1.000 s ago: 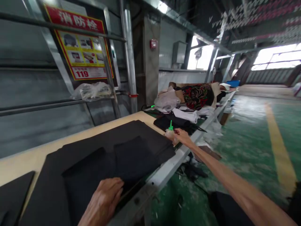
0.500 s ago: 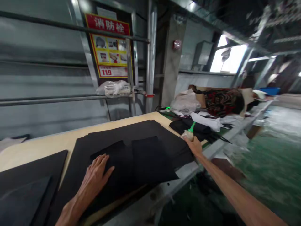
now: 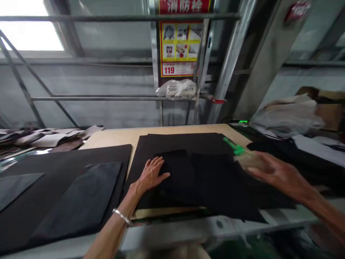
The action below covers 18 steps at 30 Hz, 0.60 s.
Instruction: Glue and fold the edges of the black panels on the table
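My left hand (image 3: pixel 152 174) lies flat, fingers spread, on the left edge of a black fabric piece (image 3: pixel 176 172). A second black piece (image 3: pixel 221 180) lies beside it, its lower corner hanging over the table's front edge. Both rest on a larger dark sheet (image 3: pixel 205 142). My right hand (image 3: pixel 262 167) is wrapped round a small pale bottle (image 3: pixel 246 159) with a green nozzle (image 3: pixel 232 145), raised over the right side of the dark sheet and blurred by motion.
Another dark board (image 3: pixel 64 156) with a grey-black piece (image 3: pixel 88 190) lies at left. Leather-like scraps (image 3: pixel 56 138) are piled behind it. Plastic-wrapped goods (image 3: pixel 291 115) and dark cloth (image 3: pixel 304 153) lie at right. Metal rails (image 3: pixel 107 98) run behind the table.
The view has swung left. My right hand has lifted the bottle from beside the dark cloth and brought it over the dark sheet, nozzle now pointing left. My left hand stays flat on the fabric.
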{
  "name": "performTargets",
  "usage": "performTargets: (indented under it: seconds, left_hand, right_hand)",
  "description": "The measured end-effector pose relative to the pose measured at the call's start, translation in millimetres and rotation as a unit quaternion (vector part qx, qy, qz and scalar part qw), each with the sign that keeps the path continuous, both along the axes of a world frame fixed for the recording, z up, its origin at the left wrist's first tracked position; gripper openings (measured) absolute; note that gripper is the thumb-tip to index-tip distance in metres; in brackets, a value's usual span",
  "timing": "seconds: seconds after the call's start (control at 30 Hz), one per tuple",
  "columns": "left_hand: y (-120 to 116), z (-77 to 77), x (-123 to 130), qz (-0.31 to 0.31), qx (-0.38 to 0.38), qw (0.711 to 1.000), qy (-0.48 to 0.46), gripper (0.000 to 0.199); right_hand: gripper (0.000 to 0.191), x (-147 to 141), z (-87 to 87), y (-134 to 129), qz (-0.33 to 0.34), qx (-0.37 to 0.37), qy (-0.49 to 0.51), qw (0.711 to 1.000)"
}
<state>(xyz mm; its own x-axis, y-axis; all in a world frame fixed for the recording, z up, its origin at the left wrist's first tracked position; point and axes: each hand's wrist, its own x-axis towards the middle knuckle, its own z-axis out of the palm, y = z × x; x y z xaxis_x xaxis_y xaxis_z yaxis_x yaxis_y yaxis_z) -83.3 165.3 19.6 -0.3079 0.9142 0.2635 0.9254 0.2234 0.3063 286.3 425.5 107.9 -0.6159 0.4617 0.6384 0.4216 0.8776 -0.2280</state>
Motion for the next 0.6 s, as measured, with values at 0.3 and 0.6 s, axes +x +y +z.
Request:
performTargets:
  seconds: [0.3,0.6]
  left_hand:
    - [-7.3,0.8,1.7,0.039,0.075,0.996,0.020,0.051]
    - [-12.4,-1.6,3.8,0.046,0.096,0.994,-0.006,0.042]
  right_hand:
    - [0.047,-168.3,-10.1,-83.5,0.075,0.047,-0.144,0.986]
    - [0.046,-210.3,-11.9,-103.7,0.074,0.050,-0.128,0.988]
